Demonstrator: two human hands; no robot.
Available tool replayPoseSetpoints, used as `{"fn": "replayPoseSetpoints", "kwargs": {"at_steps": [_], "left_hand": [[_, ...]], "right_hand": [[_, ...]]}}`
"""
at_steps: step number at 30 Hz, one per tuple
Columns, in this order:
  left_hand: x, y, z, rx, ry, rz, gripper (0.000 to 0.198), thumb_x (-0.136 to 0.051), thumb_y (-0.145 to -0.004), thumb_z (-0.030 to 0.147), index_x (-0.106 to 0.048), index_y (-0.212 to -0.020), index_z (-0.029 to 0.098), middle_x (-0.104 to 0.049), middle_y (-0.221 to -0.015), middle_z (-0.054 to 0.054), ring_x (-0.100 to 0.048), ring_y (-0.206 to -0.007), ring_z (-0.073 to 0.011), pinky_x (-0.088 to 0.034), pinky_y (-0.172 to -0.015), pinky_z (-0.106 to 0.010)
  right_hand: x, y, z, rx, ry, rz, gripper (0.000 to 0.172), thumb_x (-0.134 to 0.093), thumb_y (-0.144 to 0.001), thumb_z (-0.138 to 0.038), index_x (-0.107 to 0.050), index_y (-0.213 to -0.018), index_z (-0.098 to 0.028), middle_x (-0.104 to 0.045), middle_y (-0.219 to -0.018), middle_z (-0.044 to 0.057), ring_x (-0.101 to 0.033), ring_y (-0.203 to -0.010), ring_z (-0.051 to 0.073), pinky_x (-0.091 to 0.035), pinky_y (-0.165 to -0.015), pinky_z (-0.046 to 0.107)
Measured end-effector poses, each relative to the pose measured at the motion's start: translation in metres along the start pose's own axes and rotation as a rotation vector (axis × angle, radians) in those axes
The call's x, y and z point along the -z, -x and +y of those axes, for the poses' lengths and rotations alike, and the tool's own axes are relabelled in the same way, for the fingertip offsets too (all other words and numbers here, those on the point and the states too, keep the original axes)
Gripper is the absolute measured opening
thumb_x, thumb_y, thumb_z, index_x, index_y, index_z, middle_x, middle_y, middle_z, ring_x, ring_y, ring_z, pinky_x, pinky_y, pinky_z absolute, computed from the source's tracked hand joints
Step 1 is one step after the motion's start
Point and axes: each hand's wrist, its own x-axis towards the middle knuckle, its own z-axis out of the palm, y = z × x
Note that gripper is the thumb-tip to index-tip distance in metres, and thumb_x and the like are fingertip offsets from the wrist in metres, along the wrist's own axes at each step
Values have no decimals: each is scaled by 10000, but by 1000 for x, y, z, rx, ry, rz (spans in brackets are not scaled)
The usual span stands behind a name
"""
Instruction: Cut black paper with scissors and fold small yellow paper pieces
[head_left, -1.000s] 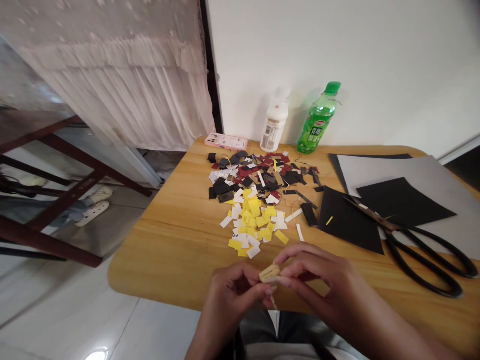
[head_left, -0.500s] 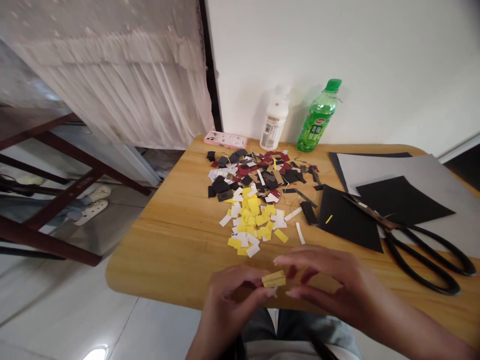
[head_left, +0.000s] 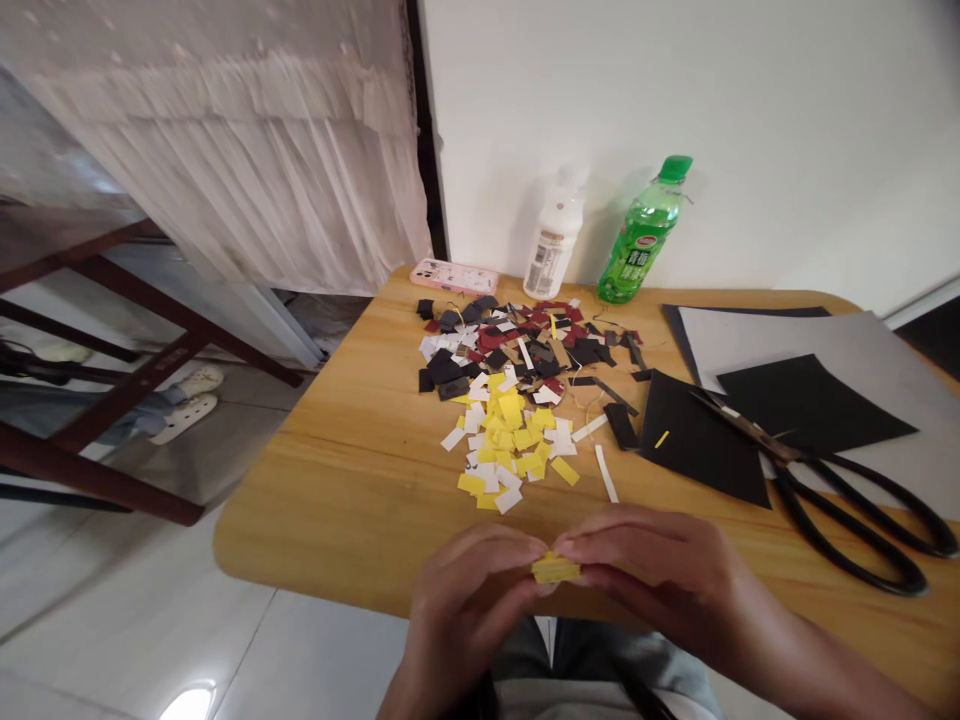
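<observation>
My left hand [head_left: 465, 600] and my right hand [head_left: 660, 585] meet over the near edge of the wooden table [head_left: 352, 480]. Both pinch a small stack of yellow paper pieces [head_left: 555, 570] between their fingertips, from either side. Just beyond the hands lies a heap of small cut paper pieces [head_left: 517, 400], yellow and white nearest me, black and dark red farther back.
Large black-handled scissors [head_left: 840, 480] lie on black paper sheets [head_left: 705, 440] and a grey sheet [head_left: 847, 350] at the right. A white glue bottle [head_left: 553, 245], a green drink bottle [head_left: 643, 232] and a pink phone [head_left: 454, 276] stand by the wall. Dark wooden furniture and floor lie left.
Half a second ago my right hand was open and slightly off the yellow stack. It has since come back and closed on it, and both hands have dropped a little lower.
</observation>
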Motion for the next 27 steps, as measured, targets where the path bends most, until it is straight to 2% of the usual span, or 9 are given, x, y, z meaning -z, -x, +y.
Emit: {"fn": "replayPoseSetpoints", "kwargs": {"at_steps": [5,8,10,12,15,17,19,23,27], "left_hand": [[1,2,1,70,49,-26,118,-798,-799,168,-734,-889,211,-795,-802,2,-744,-729,-119,-564,-718,-143],[1,4,1,286,204,-49,240,-845,-736,177,-737,-947,218,-795,-849,-13,-748,-753,-146,-578,-715,-182],[1,3,1,462,345,-80,352,-881,-699,262,-727,-1010,202,-788,-894,-43,-747,-793,-174,-590,-743,-227],[2,1,0,601,471,-120,417,-874,-693,413,-717,-995,171,-770,-860,-60,-733,-773,-185,-587,-730,-255],[4,-4,3,756,556,-223,518,-698,-775,658,-667,-846,146,-686,-660,-27,-635,-545,-137,-513,-544,-222],[3,-7,6,771,523,-319,586,-564,-824,733,-615,-761,152,-615,-572,-2,-532,-438,-108,-417,-457,-207],[1,-8,10,717,429,-354,595,-474,-886,718,-558,-663,173,-544,-515,18,-480,-429,-105,-383,-468,-219],[-7,-4,14,636,253,-255,565,-341,-993,602,-434,-586,221,-442,-480,41,-444,-461,-123,-370,-505,-239],[-11,0,12,548,132,-236,500,-347,-1014,505,-429,-605,231,-472,-519,31,-439,-485,-138,-345,-505,-258]], "right_hand": [[3,0,-3,68,76,13,150,-549,-1017,-215,-642,-1135,-223,-762,-983,35,-732,-875,132,-603,-766,194],[8,-1,-7,124,186,27,159,-501,-1038,-217,-645,-1104,-215,-770,-968,35,-737,-849,138,-606,-738,214],[10,-2,-8,143,221,32,159,-501,-1037,-205,-642,-1111,-206,-772,-969,44,-736,-852,144,-605,-732,223],[11,-4,-8,134,218,35,153,-510,-1032,-197,-640,-1114,-201,-771,-970,46,-736,-851,142,-602,-731,218],[9,-7,-9,139,214,18,163,-481,-1045,-208,-641,-1076,-197,-772,-956,47,-737,-824,143,-594,-713,227],[7,-9,-9,146,219,8,179,-462,-1053,-220,-638,-1061,-196,-769,-946,53,-734,-807,150,-587,-694,241],[4,-9,-9,141,210,14,176,-467,-1051,-223,-639,-1068,-194,-765,-947,59,-728,-801,155,-582,-684,246],[-4,-9,-9,92,141,57,154,-519,-1030,-219,-657,-1091,-187,-760,-956,63,-716,-810,150,-590,-711,237],[-11,-7,-8,32,65,90,154,-559,-1012,-222,-666,-1120,-199,-756,-986,66,-720,-866,151,-604,-794,239]]}}
